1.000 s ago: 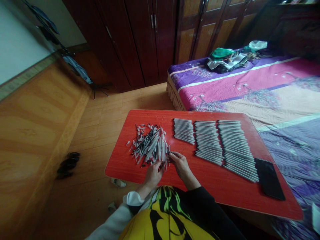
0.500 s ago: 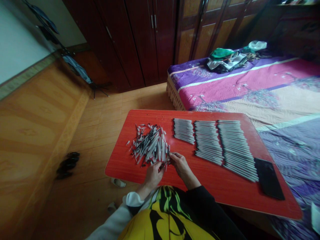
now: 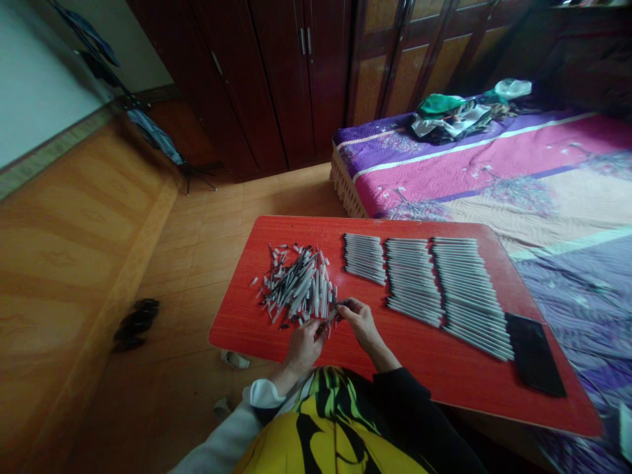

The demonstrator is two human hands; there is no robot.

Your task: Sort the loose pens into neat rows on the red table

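My left hand (image 3: pixel 303 343) and my right hand (image 3: pixel 359 321) meet at the near right edge of a heap of loose pen parts (image 3: pixel 302 283). Between their pinched fingertips is a thin pen (image 3: pixel 330 318), slanting up to the right; its small details are too fine to make out. The heap mixes pale barrels, dark thin refills and small caps. To the right of my hands, pale pens with dark ends lie side by side in three columns: a short one (image 3: pixel 364 258), a middle one (image 3: pixel 412 282) and a longer one (image 3: pixel 471 296).
The red table (image 3: pixel 316 230) carries everything. A black phone (image 3: pixel 536 355) lies by the right column. Beyond stands a bed (image 3: pixel 494 164) with a pile of cloth and bags (image 3: pixel 451 115). Dark wardrobes (image 3: pixel 281 85) line the back; shoes (image 3: pixel 135 324) sit on the floor.
My fingertips have shifted slightly around the pen, with the right hand's fingers a little higher. The pen columns and heap look the same; the view has moved very slightly.
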